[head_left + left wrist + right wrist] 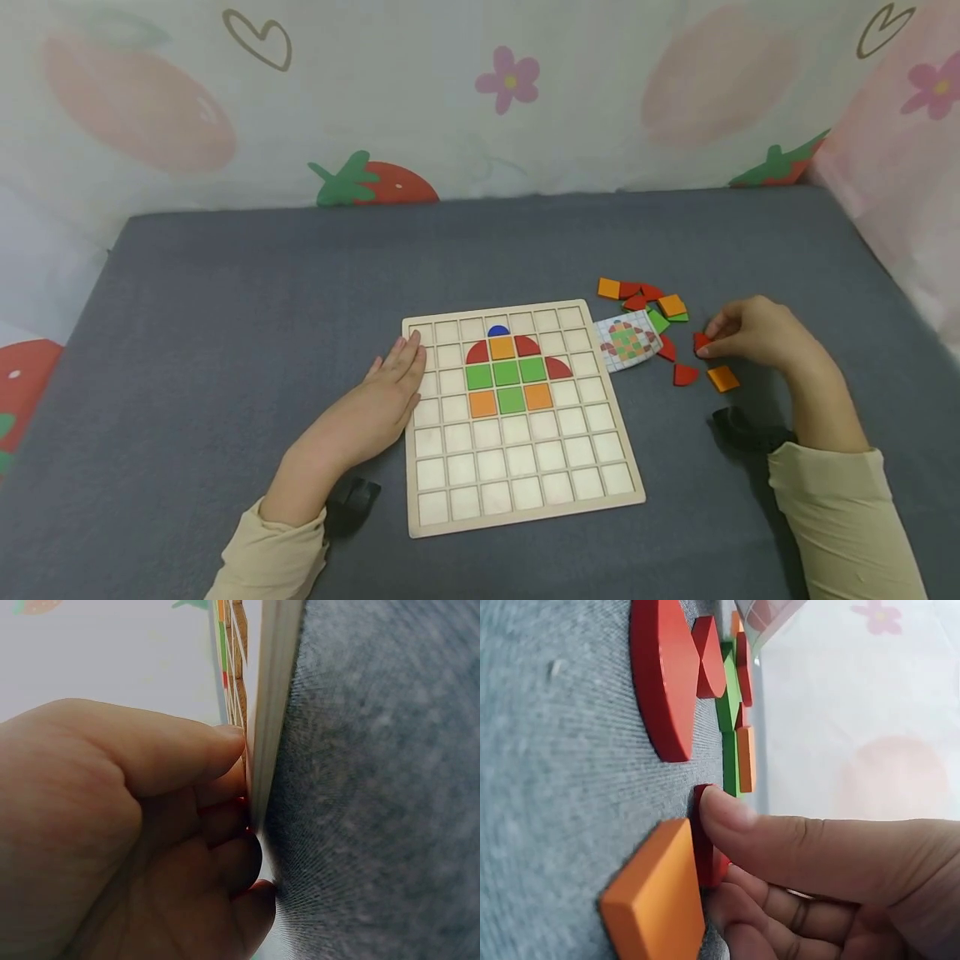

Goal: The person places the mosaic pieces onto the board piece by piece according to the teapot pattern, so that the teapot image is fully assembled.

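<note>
Left fingers [238, 862] against pale board [271, 712]

no words, brands or numbers we can read, only heart outlines we see as signs on the far cloth [577, 125], left heart [259, 38], right heart [885, 32]

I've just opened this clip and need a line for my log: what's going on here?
A person's left hand rests against the left edge of a wooden board marked into squares. The right hand pinches a red piece to the right of the board. Blue, red, orange and green shapes already sit in the board's upper part. A card with a printed colored picture lies at the board's right edge, with loose pieces around it.
</note>
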A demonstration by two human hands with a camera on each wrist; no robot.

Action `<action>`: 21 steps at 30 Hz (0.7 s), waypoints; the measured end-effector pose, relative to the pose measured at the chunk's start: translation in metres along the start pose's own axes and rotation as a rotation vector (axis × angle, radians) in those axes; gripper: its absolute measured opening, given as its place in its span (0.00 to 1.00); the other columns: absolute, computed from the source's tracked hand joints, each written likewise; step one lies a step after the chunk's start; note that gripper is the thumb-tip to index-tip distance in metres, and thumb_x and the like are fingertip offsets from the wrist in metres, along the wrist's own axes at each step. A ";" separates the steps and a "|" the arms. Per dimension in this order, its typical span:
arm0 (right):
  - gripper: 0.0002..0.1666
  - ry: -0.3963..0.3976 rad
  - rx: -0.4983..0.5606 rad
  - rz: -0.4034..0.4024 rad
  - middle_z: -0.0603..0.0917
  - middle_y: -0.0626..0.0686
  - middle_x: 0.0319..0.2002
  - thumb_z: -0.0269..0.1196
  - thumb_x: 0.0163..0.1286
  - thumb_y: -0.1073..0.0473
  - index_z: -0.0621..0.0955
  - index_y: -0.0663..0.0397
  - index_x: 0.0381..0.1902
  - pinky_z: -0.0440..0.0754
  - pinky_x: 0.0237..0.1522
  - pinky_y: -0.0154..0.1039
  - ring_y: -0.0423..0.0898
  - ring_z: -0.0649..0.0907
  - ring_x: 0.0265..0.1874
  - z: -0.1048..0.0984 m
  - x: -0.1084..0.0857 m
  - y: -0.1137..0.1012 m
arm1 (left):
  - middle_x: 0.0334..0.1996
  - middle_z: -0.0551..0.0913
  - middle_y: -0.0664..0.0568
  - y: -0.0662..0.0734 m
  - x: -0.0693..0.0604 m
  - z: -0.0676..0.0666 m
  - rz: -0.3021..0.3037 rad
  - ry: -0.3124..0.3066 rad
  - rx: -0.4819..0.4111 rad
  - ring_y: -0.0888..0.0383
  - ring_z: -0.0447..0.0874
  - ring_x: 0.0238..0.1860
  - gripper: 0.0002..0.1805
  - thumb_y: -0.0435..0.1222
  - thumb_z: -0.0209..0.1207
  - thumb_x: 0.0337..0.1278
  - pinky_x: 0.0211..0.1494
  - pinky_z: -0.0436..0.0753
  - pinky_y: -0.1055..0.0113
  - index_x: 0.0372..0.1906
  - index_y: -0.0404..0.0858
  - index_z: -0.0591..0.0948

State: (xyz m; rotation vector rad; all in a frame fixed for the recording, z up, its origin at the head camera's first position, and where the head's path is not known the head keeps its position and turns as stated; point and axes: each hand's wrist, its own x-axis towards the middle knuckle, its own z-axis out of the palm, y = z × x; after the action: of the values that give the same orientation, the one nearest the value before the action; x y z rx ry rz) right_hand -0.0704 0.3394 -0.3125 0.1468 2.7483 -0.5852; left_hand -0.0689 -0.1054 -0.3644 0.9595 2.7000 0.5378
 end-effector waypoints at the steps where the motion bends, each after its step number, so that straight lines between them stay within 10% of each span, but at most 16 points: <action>1: 0.17 0.002 -0.001 -0.012 0.81 0.47 0.26 0.71 0.55 0.53 0.81 0.61 0.32 0.71 0.29 0.39 0.48 0.75 0.29 0.001 0.001 0.000 | 0.71 0.48 0.33 0.000 0.000 0.000 -0.002 0.001 -0.003 0.41 0.44 0.72 0.28 0.31 0.47 0.69 0.69 0.54 0.46 0.68 0.21 0.56; 21: 0.11 0.020 0.107 -0.021 0.82 0.48 0.26 0.67 0.60 0.59 0.78 0.62 0.32 0.71 0.29 0.39 0.47 0.76 0.28 0.004 -0.002 0.000 | 0.72 0.47 0.34 -0.001 0.002 0.002 -0.008 -0.014 -0.017 0.42 0.43 0.72 0.28 0.32 0.46 0.69 0.70 0.53 0.47 0.68 0.22 0.56</action>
State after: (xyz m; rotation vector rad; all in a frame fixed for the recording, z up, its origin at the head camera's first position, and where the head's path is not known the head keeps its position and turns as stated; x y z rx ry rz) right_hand -0.0673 0.3375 -0.3152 0.1496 2.7411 -0.7410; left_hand -0.0700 -0.1040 -0.3671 0.9445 2.6812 0.5492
